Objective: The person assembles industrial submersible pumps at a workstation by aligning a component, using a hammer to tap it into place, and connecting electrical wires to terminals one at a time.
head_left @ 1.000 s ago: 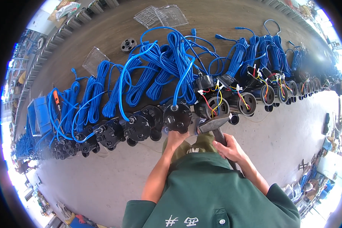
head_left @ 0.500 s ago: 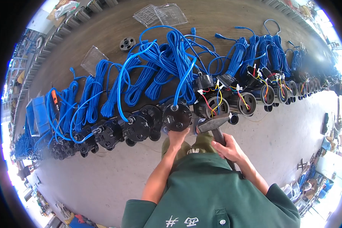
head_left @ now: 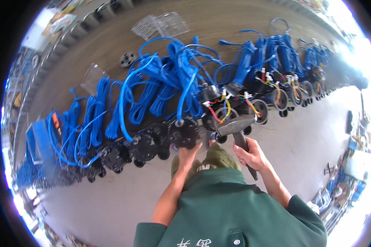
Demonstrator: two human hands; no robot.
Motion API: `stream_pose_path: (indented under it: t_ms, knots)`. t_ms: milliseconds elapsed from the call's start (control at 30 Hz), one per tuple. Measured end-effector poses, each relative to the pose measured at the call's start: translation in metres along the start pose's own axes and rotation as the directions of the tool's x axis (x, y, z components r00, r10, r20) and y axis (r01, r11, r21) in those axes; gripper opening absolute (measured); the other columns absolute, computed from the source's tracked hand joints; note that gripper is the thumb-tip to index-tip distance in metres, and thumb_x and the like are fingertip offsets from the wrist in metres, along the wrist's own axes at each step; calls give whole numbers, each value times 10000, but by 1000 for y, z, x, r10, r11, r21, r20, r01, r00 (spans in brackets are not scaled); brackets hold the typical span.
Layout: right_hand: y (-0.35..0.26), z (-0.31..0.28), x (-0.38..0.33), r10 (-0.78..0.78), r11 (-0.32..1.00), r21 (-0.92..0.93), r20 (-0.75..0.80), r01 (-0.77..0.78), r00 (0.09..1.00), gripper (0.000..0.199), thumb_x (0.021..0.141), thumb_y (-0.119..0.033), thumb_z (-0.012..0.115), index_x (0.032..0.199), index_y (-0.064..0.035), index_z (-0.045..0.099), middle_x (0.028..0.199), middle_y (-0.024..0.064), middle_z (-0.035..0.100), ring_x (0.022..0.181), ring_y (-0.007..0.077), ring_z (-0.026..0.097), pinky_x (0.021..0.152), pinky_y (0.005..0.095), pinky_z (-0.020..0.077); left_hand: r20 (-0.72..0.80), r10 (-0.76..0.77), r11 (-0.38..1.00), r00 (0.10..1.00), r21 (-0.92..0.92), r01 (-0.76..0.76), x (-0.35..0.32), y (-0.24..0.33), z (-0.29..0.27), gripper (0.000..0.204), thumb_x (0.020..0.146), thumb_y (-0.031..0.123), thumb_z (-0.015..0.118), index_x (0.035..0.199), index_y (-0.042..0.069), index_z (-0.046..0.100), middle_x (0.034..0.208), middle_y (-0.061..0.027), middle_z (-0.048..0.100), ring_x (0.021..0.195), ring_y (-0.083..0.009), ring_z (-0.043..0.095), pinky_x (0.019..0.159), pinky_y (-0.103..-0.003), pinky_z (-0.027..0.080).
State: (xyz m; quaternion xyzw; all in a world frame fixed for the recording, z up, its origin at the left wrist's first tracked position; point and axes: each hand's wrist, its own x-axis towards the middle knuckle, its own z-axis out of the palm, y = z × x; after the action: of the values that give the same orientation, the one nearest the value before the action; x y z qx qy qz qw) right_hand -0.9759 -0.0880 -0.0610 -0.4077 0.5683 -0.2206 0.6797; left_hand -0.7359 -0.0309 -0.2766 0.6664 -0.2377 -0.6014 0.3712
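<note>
My right hand (head_left: 252,154) is closed round the dark handle of a hammer (head_left: 236,125), whose grey metal head is raised in front of the open housings. My left hand (head_left: 188,154) grips a black cylindrical housing (head_left: 184,132) from below; its fingers are partly hidden behind the round capped end. A blue cable (head_left: 187,95) rises out of that cap. Just right of it lies an open black housing (head_left: 221,117), with red, yellow and blue wires and white connectors spilling out towards a loose black cap (head_left: 209,94).
Capped black housings (head_left: 144,146) line the table edge to the left; open ones (head_left: 259,110) with wires continue right. Bundles of blue cable (head_left: 154,94) lie behind them. Farther back are clear plastic trays (head_left: 160,26), a round metal part (head_left: 127,59) and an orange-handled tool (head_left: 56,122).
The view has tilted and shifted, so the table's things appear moved left in it. The hammer has swung slightly, its handle now more visible below my right hand. Both hands keep their hold.
</note>
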Motion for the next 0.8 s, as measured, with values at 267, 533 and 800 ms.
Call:
stream_pose_path:
  t_ms: [267,533,800]
  knots:
    - [-18,-119,-41,-438,785,-620,-578,-21,688,200,868,-165,794,964,-19,697,629,64,613,552,126,522,546,316,438,483,219,797,847,412,-441,-84,179,41,319,931,290,765,882,-16,691,651,-49,657,581,-93,606,580,-284,488]
    - [-12,-253,18,-624,535,-842,-341,67,703,384,749,-256,892,1029,-73,705,883,116,739,803,308,708,745,403,558,231,513,2,827,963,-270,23,271,138,318,851,208,737,1119,57,654,1195,-168,631,1114,-410,626,858,-503,565]
    - [-20,-289,38,-768,263,-901,21,346,640,414,678,-197,910,1003,-48,700,1154,86,625,1093,344,555,926,464,497,192,397,88,898,965,-246,83,244,118,290,858,177,690,1121,55,681,1001,-264,727,997,-424,706,880,-504,573]
